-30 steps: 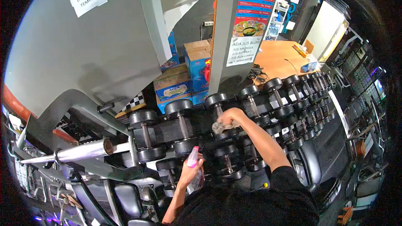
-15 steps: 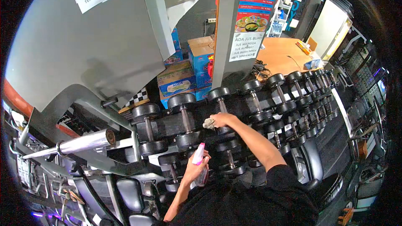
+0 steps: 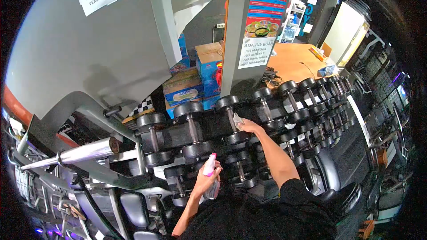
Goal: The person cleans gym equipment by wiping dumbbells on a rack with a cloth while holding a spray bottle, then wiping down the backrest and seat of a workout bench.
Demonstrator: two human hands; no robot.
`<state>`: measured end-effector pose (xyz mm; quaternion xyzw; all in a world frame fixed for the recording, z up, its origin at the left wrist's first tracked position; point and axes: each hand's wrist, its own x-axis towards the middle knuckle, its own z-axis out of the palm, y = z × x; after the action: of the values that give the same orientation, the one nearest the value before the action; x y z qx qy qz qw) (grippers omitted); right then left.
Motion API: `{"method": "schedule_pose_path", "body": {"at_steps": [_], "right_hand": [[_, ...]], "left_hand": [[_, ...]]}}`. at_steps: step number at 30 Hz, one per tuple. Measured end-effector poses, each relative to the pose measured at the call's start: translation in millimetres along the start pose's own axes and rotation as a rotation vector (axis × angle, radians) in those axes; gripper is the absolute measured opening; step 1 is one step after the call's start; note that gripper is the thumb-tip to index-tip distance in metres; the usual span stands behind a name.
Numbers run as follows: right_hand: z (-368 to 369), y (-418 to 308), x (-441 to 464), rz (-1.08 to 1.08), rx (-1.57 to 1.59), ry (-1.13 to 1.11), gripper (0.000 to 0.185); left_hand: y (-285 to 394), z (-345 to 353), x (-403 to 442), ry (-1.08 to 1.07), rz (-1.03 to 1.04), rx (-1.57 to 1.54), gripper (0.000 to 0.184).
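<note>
My left hand [image 3: 207, 179] is wrapped round a spray bottle [image 3: 210, 165] with a white and pink head, held low in front of the rack. In my right hand [image 3: 250, 126] is a bunched pale cloth [image 3: 238, 119]. The cloth lies against the right side of the handle of a black dumbbell [image 3: 230, 118] on the upper tier. To the left on that tier sit another dumbbell [image 3: 192, 129] and an end dumbbell [image 3: 153, 139]. Below them, a lower-tier dumbbell [image 3: 240, 169] rests near the bottle.
The dumbbell rack [image 3: 140, 151] runs off to the right with several more dumbbells. Behind it stand blue cartons [image 3: 183, 90], a grey pillar [image 3: 240, 73] with posters and a wooden table [image 3: 296, 60]. A chrome bar end [image 3: 91, 150] juts in at left, above a padded bench [image 3: 134, 209].
My right hand has gone from the left side of the dumbbell handle to its right side, with the cloth. My left hand still holds the bottle. The view has shifted slightly.
</note>
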<state>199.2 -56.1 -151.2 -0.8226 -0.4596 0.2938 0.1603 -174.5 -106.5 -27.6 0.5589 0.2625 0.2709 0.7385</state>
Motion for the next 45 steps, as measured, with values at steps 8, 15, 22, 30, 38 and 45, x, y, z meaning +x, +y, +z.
{"method": "schedule_pose_path", "body": {"at_steps": [8,15,22,30,38,45], "right_hand": [[-63.4,-72.5,-0.5,-0.257,-0.38,-0.379,0.051],[14.3,-137.2,-41.6,-0.339,-0.31,-0.243,0.038],[39.1,-127.2,-22.5,-0.298,-0.495,-0.342,0.038],[-39.1,-105.7,-78.4,-0.394,-0.006,-0.303,0.033],[12.5,-14.5,-129.2,-0.325,0.319,0.618,0.042],[37.7,-15.9,-121.2,0.187,0.697,0.841,0.048]], "left_hand": [[-15.0,-15.3,-9.5,0.092,-0.028,-0.06,0.027],[3.3,-9.5,9.9,0.074,-0.048,-0.015,0.024],[17.6,-2.9,7.4,0.071,-0.001,-0.039,0.022],[-4.6,-20.5,6.6,0.079,-0.055,0.067,0.026],[2.3,-11.0,33.4,0.038,-0.096,0.003,0.025],[-3.8,-2.7,37.7,-0.072,-0.109,0.064,0.032]]}}
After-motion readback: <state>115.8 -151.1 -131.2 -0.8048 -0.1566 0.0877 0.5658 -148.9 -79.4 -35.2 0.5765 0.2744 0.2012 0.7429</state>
